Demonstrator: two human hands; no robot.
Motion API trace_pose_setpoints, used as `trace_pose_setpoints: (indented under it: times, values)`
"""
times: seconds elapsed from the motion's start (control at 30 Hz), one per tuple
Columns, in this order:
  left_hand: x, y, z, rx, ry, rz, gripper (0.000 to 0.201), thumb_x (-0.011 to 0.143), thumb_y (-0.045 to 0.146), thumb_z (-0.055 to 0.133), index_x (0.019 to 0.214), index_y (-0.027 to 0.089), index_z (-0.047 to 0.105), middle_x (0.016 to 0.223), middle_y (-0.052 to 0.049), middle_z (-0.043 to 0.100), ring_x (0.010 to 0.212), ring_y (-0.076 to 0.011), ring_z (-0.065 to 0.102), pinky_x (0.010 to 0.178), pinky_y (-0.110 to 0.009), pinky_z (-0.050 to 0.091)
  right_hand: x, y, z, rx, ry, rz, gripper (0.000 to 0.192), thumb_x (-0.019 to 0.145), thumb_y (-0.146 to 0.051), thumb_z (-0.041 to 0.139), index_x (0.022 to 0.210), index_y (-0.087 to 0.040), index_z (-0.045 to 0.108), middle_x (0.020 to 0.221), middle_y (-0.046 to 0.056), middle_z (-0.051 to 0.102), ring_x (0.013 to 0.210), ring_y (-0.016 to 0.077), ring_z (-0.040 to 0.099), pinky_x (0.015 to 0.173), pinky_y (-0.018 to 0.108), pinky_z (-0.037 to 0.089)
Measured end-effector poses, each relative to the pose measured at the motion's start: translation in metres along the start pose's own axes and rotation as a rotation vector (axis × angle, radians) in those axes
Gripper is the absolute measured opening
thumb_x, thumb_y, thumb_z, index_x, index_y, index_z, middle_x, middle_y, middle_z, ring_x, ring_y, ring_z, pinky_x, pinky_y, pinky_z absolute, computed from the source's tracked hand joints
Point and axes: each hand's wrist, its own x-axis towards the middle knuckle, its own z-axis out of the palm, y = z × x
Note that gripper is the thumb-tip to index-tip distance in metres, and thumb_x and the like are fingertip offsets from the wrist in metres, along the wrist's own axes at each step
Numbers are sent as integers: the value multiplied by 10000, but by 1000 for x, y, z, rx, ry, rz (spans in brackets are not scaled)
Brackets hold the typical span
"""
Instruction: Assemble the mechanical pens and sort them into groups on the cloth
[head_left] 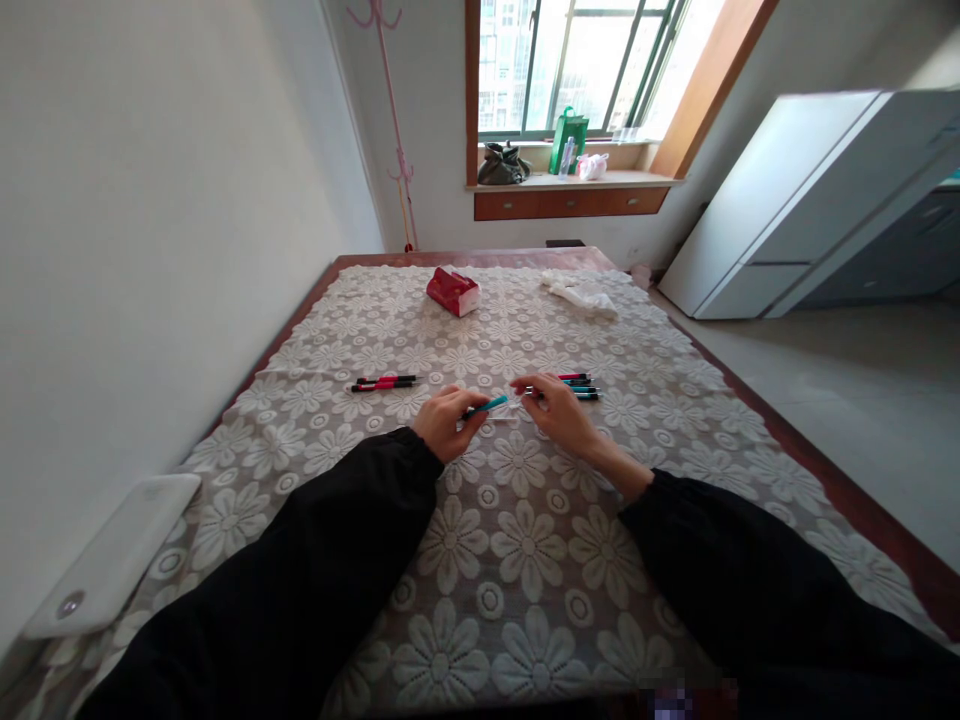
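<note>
My left hand (450, 422) pinches a teal pen barrel (491, 405) that points to the right, above the middle of the tablecloth. My right hand (555, 412) is a short gap away on the right, its fingertips drawn together; what they hold, if anything, is too small to make out. A thin white stick-like piece (501, 418) lies on the cloth just below the two hands. Behind my right hand lie several pens (585, 391), red, black and teal, partly covered by it. To the left of my left hand rest red-and-black pens (384, 385), side by side.
A floral lace tablecloth (529, 545) covers the table. Toward the far end are a red tissue pack (453, 291) and a crumpled white plastic bag (577, 295). A white oblong device (112, 555) sits at the left edge by the wall.
</note>
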Motion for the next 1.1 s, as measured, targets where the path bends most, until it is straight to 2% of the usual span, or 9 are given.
trace_pose_setpoints:
  times: [0.13,0.27,0.37,0.47,0.57,0.63,0.77,0.9,1.1]
  values:
    - [1,3,-3,12,-63,37,246,954,233,594,1166,198,714,898,-43,756,777,-172,650,750,-303,538,-1,7,-7,-336,-105,-116,191,943,-210,653,1085,-272,765,1137,67,732,1080,269,581,993,454,435]
    - [0,3,-2,19,-114,46,254,920,218,593,1140,194,718,869,-41,740,751,-166,655,731,-292,537,-2,6,-5,-374,-179,-153,110,960,-228,657,972,-264,760,1082,58,733,1041,259,588,972,443,418]
    - [-1,2,-2,23,-119,40,253,903,216,598,1124,194,719,849,-39,729,750,-171,657,718,-291,537,-1,3,-1,-174,-112,-93,103,977,-231,616,935,-232,709,960,55,720,934,217,608,903,392,448]
    - [-2,2,-2,24,-117,25,257,893,219,605,1125,202,715,839,-32,723,734,-167,655,713,-291,538,0,-4,5,229,-18,53,111,977,-330,622,963,-228,665,906,31,706,832,177,628,790,330,485]
    - [-3,2,-1,14,-116,4,275,901,234,607,1155,223,712,819,-18,713,716,-159,655,712,-289,538,0,-10,9,574,-33,150,183,919,-410,709,962,-235,674,940,22,728,881,174,664,810,321,506]
    - [-3,2,-1,5,-118,-1,292,908,242,608,1182,238,709,820,-14,713,722,-159,658,716,-290,536,0,-13,9,699,-63,198,203,870,-415,768,934,-236,695,962,22,746,916,175,674,841,321,507]
    - [-3,1,-1,10,-94,-20,283,924,266,613,1189,248,709,823,-14,714,724,-161,654,713,-295,531,0,-12,6,769,-40,286,218,829,-421,804,919,-234,738,976,26,758,874,157,650,769,291,479]
    - [-3,1,-1,-4,-94,0,283,936,279,614,1203,238,700,831,-15,716,729,-157,654,727,-294,533,1,-11,5,771,-29,330,246,771,-420,848,887,-229,745,862,0,715,730,124,567,671,268,430]
    - [-3,3,-2,0,-92,29,253,959,282,604,1186,234,702,843,-16,726,740,-153,651,732,-287,531,0,-11,7,706,-106,287,247,787,-429,827,894,-225,736,862,1,698,773,138,589,723,279,459]
